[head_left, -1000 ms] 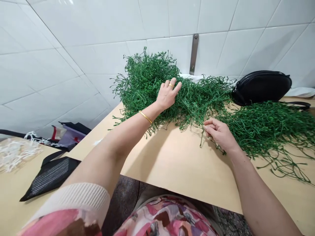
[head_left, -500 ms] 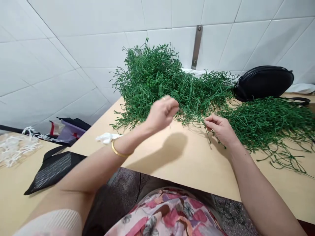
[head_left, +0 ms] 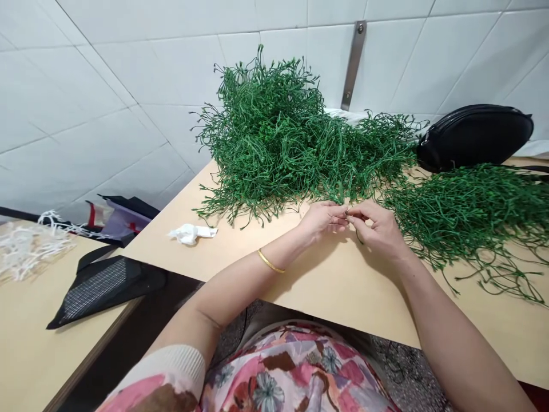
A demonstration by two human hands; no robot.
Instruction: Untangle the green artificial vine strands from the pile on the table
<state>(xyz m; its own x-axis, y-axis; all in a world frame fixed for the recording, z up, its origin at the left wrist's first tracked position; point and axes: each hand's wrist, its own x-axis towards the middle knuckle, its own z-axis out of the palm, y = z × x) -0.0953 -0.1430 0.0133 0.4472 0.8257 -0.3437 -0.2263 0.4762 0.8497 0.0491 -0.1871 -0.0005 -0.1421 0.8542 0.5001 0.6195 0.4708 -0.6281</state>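
Observation:
My left hand [head_left: 325,219] and my right hand [head_left: 377,227] meet fingertip to fingertip just above the tan table [head_left: 326,286], both pinched on a thin green plastic sprig [head_left: 352,224] that hangs between them. A tall heap of the same green sprigs [head_left: 278,137] is piled right behind my hands against the tiled wall. A flatter spread of green sprigs [head_left: 467,212] lies to the right of my right hand. A gold bangle sits on my left wrist.
A black bag [head_left: 476,137] rests at the back right by the wall. A crumpled white tissue [head_left: 191,233] lies left of the heap. On a second table at the left are a black mesh pouch [head_left: 100,286] and white plastic sprigs [head_left: 26,249].
My left hand left the top of the green heap, drew back closed, and came down to meet my right hand at the sprig. The right hand stayed nearly in place.

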